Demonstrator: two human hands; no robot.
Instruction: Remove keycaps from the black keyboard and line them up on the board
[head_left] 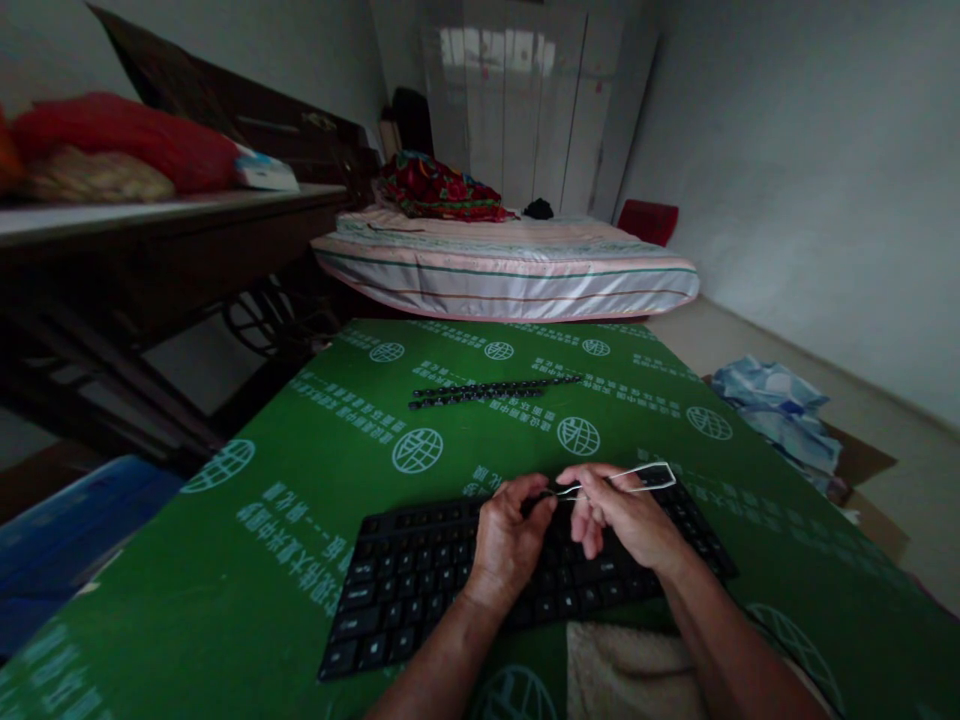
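Two bare hands work above a black keyboard (577, 578), which lies slightly askew on the desk (300, 480), whose green surface is printed with white globe logos and Chinese characters. With thumb and fingers, the right hand (626, 510) grasps a thin wire keycap puller (652, 466); its angular loop sticks out to the right, and its other end points toward the left hand (514, 530). That left hand has thumb and forefinger close together at this wire end, but I cannot tell what is pinched between them. Farther on the desk, beyond the keyboard, small black keycaps (480, 399) are arranged in two long rows, near each other. Before the keyboard, at the near edge of view, lies a brown cloth (630, 670), partly behind the right forearm. Behind the desk stands a bed (510, 280) with striped sheet.
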